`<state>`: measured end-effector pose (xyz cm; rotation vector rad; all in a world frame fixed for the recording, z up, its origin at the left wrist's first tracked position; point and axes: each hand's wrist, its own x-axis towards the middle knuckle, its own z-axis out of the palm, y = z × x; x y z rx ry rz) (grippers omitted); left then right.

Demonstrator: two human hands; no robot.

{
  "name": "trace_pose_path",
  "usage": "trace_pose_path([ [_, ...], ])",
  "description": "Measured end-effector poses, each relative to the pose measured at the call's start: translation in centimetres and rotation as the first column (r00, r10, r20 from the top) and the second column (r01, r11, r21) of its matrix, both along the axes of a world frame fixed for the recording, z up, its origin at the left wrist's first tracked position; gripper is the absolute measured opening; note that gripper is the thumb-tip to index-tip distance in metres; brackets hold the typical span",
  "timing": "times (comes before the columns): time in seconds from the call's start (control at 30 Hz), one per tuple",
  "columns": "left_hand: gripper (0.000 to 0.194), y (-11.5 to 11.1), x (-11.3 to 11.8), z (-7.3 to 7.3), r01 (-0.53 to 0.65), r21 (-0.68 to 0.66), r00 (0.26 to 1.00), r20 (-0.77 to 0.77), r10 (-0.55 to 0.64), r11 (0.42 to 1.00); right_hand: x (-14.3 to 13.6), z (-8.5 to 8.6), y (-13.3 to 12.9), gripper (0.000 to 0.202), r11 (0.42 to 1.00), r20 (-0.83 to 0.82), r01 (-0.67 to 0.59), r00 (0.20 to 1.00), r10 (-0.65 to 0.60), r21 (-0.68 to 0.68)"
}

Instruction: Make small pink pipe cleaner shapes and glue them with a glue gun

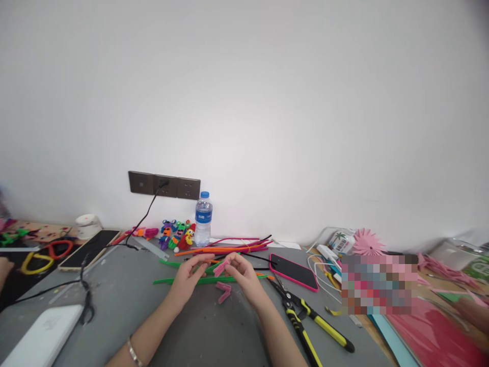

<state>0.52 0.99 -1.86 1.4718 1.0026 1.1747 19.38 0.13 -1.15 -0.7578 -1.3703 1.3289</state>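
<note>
Above the middle of the grey table, my right hand [243,273] pinches a folded piece of pink pipe cleaner [220,268]. My left hand [191,272] is just to its left, thumb and forefinger curved and apart, with nothing visible between them. A second bent pink pipe cleaner piece [223,292] lies on the table below my hands. Green pipe cleaners [168,281] pass across the table behind and under both hands. Farther back lies a bundle of orange, red and pink pipe cleaners [229,249].
Yellow-and-black pliers [301,311] and a pink-cased phone [294,272] lie to the right. A water bottle [204,219] stands by the wall beside small pipe cleaner figures [179,234]. At left are a white power bank [46,336], another phone [89,250] and scissors [48,257].
</note>
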Motion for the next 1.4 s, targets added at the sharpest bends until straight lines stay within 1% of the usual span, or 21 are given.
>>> trace_pose_path([
  [0.13, 0.031, -0.06, 0.11, -0.02, -0.009, 0.013, 1.000, -0.019, 0.010, 1.000, -0.19, -0.42, 0.33, 0.027, 0.999, 0.025, 0.048, 0.999, -0.047, -0.006],
  [0.27, 0.026, -0.28, 0.40, -0.29, 0.067, 0.069, 0.993, -0.103, -0.060, 0.995, -0.37, -0.43, 0.36, 0.027, 0.998, 0.034, 0.063, 0.997, -0.064, 0.015],
  [0.37, 0.028, -0.42, 0.60, -0.53, 0.088, 0.106, 0.984, -0.166, -0.069, 0.991, -0.49, -0.09, 0.08, 0.027, 0.998, 0.052, 0.053, 0.997, -0.055, 0.039],
  [0.5, 0.022, -0.49, 0.71, -0.36, 0.058, 0.149, 0.982, -0.186, -0.030, 0.987, -0.52, 0.07, -0.21, 0.028, 0.997, 0.073, 0.034, 0.997, -0.039, 0.065],
  [0.67, 0.009, -0.65, 0.71, 0.15, 0.020, 0.218, 0.980, -0.198, 0.025, 0.976, -0.46, -0.37, -0.01, 0.026, 0.996, 0.079, 0.041, 0.996, -0.046, 0.073],
  [0.83, 0.011, -0.62, 0.61, 0.06, 0.005, 0.279, 0.978, -0.203, 0.054, 0.960, -0.47, -0.51, 0.06, 0.025, 0.993, 0.118, 0.053, 0.991, -0.066, 0.106],
  [1.0, 0.007, -0.55, 0.59, 0.21, 0.000, 0.312, 0.974, -0.214, 0.070, 0.950, -0.52, -0.44, -0.05, 0.024, 0.988, 0.157, 0.063, 0.984, -0.085, 0.138],
  [1.23, 0.009, -0.62, 0.40, 0.31, -0.015, 0.388, 0.964, -0.238, 0.116, 0.922, -0.49, -0.19, -0.14, 0.020, 0.969, 0.246, 0.112, 0.955, -0.166, 0.219],
  [1.4, 0.008, -0.59, 0.22, 0.23, -0.013, 0.436, 0.951, -0.272, 0.146, 0.900, -0.50, -0.02, -0.28, 0.013, 0.948, 0.234, 0.151, 0.947, -0.220, 0.280],
])
